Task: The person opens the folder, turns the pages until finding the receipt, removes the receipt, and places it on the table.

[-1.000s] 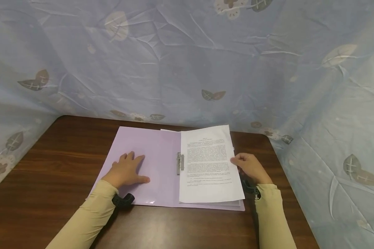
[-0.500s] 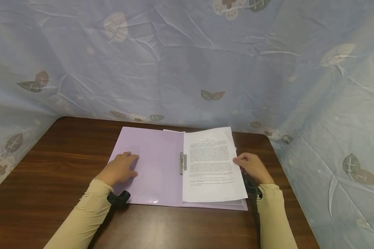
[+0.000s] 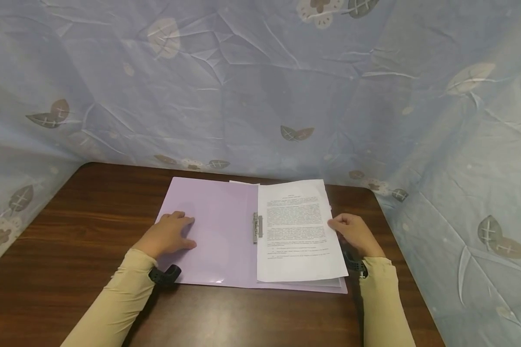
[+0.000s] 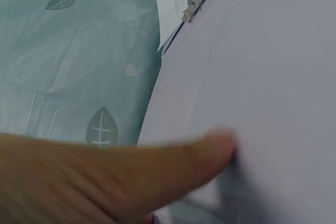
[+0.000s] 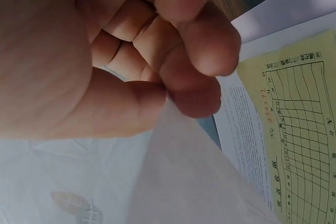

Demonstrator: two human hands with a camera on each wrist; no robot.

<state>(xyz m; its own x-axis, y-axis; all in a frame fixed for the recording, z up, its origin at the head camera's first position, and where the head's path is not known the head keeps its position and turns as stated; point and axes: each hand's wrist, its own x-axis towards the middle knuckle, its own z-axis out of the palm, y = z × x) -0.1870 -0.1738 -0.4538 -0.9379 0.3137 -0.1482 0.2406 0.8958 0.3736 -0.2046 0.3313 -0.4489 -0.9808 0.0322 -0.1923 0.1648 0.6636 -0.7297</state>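
Note:
An open lilac folder (image 3: pixel 226 226) lies on the table, with a metal clip (image 3: pixel 255 227) at its spine. On the folder's left cover rests my left hand (image 3: pixel 169 235), fingers spread and thumb pointing right; the left wrist view shows the thumb (image 4: pixel 210 153) over the cover. Between thumb and index finger, my right hand (image 3: pixel 353 233) pinches the right edge of a printed sheet (image 3: pixel 299 231), which is raised there. Under it, the right wrist view shows a yellow form with a grid (image 5: pixel 302 129) and another printed page (image 5: pixel 236 124).
A dark brown wooden table (image 3: pixel 100 212) carries the folder. Pale blue cloth with leaf prints (image 3: pixel 243 96) hangs behind the table and along its sides. Black straps (image 3: pixel 167 275) sit on both wrists.
The folder has slid slightly to the right, along with the sheet and my right hand, which keeps its pinch. My left hand has shifted left on the cover, its fingers drawn closer together.

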